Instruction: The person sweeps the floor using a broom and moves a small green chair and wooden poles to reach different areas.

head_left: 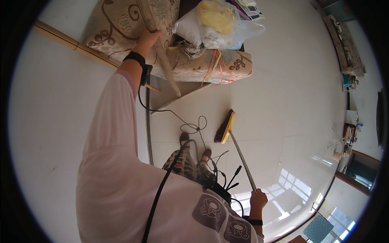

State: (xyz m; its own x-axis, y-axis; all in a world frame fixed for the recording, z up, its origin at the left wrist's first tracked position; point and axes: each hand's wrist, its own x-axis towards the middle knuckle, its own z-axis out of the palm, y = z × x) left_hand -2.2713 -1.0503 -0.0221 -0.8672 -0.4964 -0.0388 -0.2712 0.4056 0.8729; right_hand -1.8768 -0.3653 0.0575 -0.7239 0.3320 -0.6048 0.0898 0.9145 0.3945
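My left hand [150, 38] reaches up to the far left and is closed around a thick wooden pole [165, 67]. The pole slants down past a flower-patterned cushioned seat [190, 67], its low end over a grey flat panel [174, 91] with a slanted edge. I cannot tell whether pole and panel are joined. At the lower right, my right hand [258, 198] grips the handle of a broom [242, 160]. The broom's yellow head [229, 127] with dark bristles is down on the pale tiled floor, ahead of my feet.
Plastic bags [221, 28] lie on the seat, with pink and yellow strings [219, 67] hanging down. A bamboo pole [77, 46] passes behind my left arm. A black cable [162, 110] loops near my feet. Cluttered shelves [344, 48] line the right wall.
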